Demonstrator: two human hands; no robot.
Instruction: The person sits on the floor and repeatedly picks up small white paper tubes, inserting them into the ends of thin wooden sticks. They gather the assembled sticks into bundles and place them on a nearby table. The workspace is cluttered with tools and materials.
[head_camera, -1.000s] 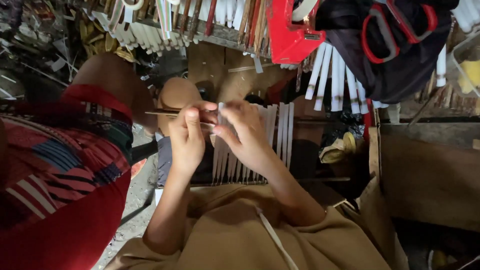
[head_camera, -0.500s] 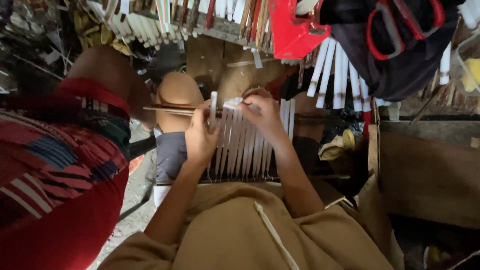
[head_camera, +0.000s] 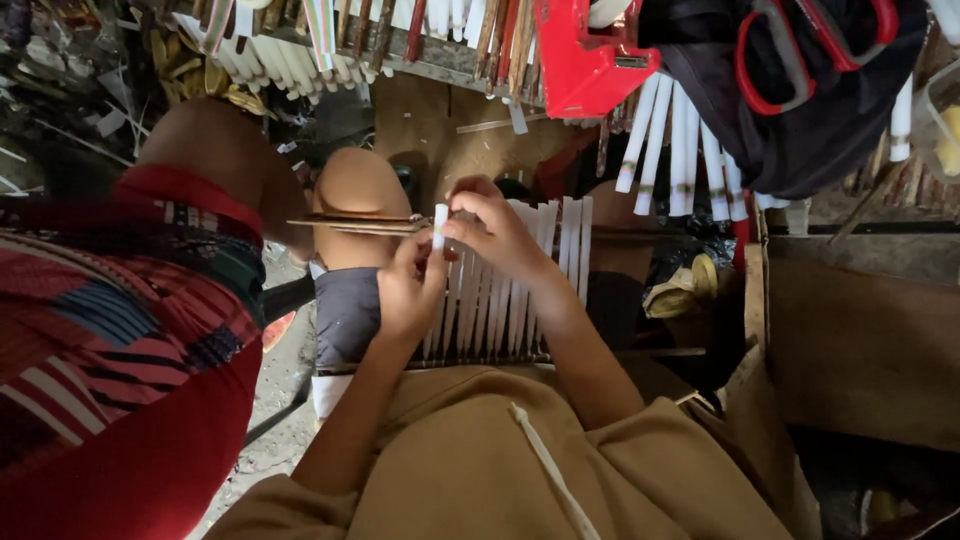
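Cluttered workshop floor, white sticks and scraps all around, two hands busy over a lap.

Between both hands stands a short white paper tube (head_camera: 439, 226), upright above the person's knees; the left hand (head_camera: 408, 290) has its grip closed around the tube's lower part, while the right hand (head_camera: 495, 232) pinches it from the side with fingertips. Under the hands lies a row of flat white slats (head_camera: 520, 290). Thin brown sticks (head_camera: 355, 224) jut leftward beside the tube. Another person's red patterned garment (head_camera: 110, 340) fills the left; red-handled scissors (head_camera: 800, 40) hang above.
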